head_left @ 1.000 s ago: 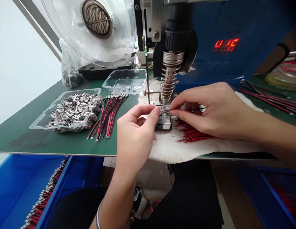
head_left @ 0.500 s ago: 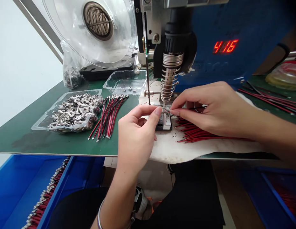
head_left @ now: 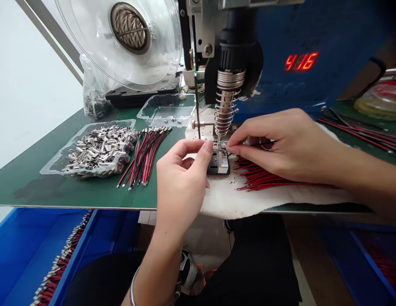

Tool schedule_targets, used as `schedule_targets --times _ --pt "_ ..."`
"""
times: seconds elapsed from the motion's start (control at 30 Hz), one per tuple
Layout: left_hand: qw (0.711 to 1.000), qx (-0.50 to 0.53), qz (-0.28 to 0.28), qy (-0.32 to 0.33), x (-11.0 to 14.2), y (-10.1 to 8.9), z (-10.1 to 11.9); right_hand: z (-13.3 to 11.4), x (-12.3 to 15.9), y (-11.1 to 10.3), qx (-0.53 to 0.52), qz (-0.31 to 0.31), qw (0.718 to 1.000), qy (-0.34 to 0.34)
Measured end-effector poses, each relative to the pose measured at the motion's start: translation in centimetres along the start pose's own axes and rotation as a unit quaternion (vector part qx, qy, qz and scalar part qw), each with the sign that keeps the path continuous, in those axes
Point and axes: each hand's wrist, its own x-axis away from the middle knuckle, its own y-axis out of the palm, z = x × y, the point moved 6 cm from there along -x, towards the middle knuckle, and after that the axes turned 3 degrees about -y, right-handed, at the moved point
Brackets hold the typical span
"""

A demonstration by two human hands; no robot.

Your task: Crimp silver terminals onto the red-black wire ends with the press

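Green tabletop (head_left: 86, 191) bears wires (head_left: 146, 158) between parts tray (head_left: 52, 171) and left hand (head_left: 181, 178).

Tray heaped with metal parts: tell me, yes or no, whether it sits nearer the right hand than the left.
No, the left hand is between the tray and the right hand.

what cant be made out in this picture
Head view: what, if anything, the left hand pinches; its own thumb and fingers hide it.
Head view: whether the pointed tip below the spring touches anything; too small to tell.
Head view: part of the red wire bundle; the right hand covers it.
Head view: the top of the clear disc; the upper edge cuts it off.
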Motion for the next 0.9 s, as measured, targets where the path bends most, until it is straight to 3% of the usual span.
schedule_targets --times 0.2,0.6,0.9 --pt "0.997 0.081 -0.005 -0.01 -0.15 0.26 -0.11 0.05 -0.09 0.07 0.002 -0.002 1.0 0.007" --pt "0.996 0.092 -0.013 -0.017 -0.04 0.24 -0.18 0.05 0.0 0.0 0.005 -0.004 1.0 0.005" --pt "0.995 0.095 -0.006 -0.019 -0.25 0.36 -0.12 -0.17 0.23 0.03 0.027 0.0 0.998 -0.053"
